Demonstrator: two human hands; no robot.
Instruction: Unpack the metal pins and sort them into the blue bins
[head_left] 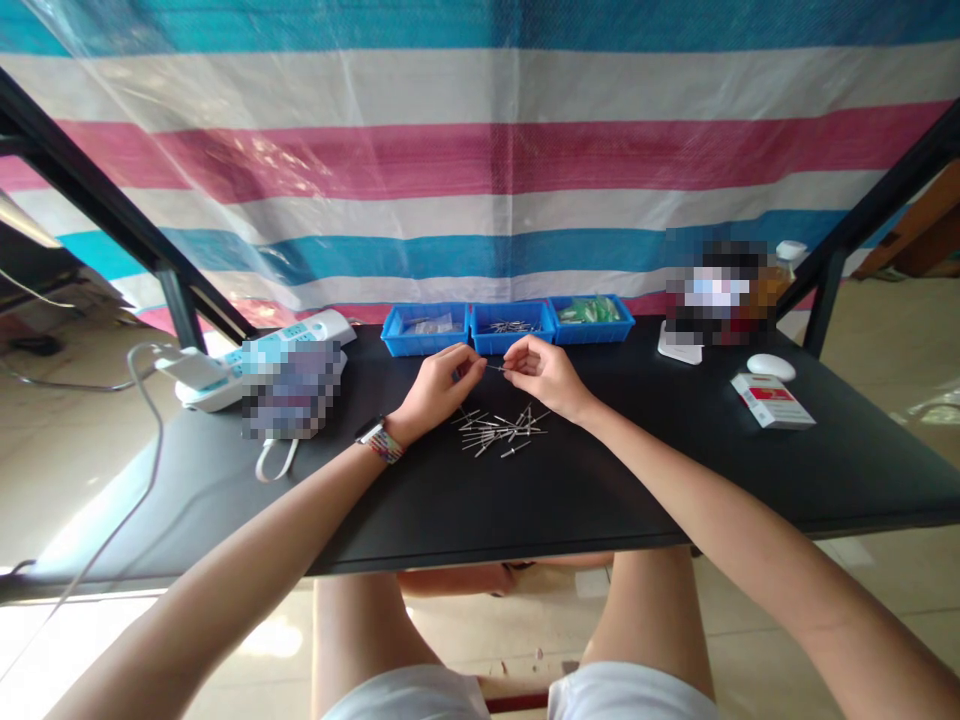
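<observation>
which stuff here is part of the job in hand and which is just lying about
In use: left hand and right hand pinching one pin, pin pile below, blue bins behind.
Lying about: mouse, red box, white device, cable.

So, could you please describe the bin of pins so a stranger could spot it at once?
Find the black table before the striped tarp. At its far edge stand three blue bins; take the middle bin. Only it holds loose metal pins.
</observation>
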